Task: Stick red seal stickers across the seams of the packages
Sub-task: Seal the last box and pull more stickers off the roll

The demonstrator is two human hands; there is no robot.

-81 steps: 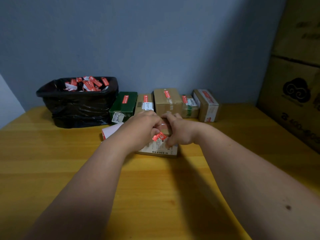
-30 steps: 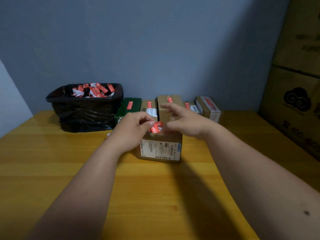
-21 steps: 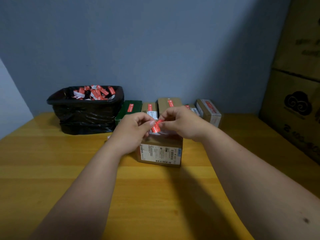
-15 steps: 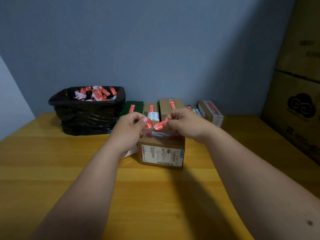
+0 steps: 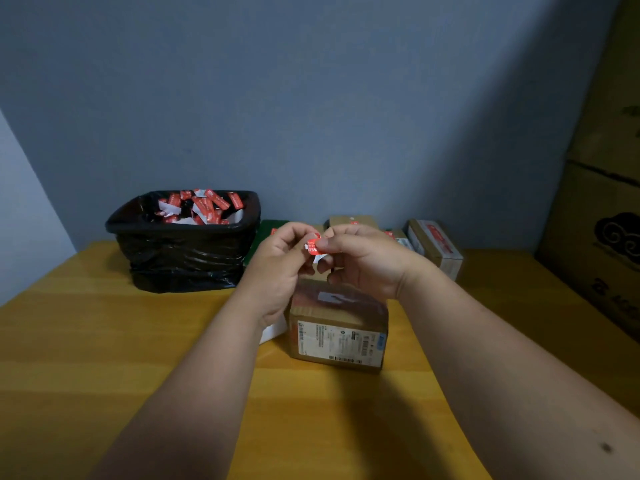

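Note:
A brown cardboard package (image 5: 339, 327) with a white shipping label on its front sits on the wooden table in front of me. Above it, my left hand (image 5: 277, 271) and my right hand (image 5: 360, 258) meet fingertip to fingertip, both pinching one small red seal sticker (image 5: 312, 245) with a white backing strip hanging under it. The sticker is held in the air, apart from the package top. Both hands partly hide the row of packages behind.
A bin lined with a black bag (image 5: 183, 244), holding several red and white sticker scraps, stands at the back left. Sealed packages (image 5: 436, 244) line the wall. A white sheet (image 5: 273, 332) lies left of the package. Large cardboard boxes (image 5: 602, 202) rise at the right.
My hands have lifted from the package top and come together; the sticker that was stretched between them is now bunched between both sets of fingertips, higher above the box.

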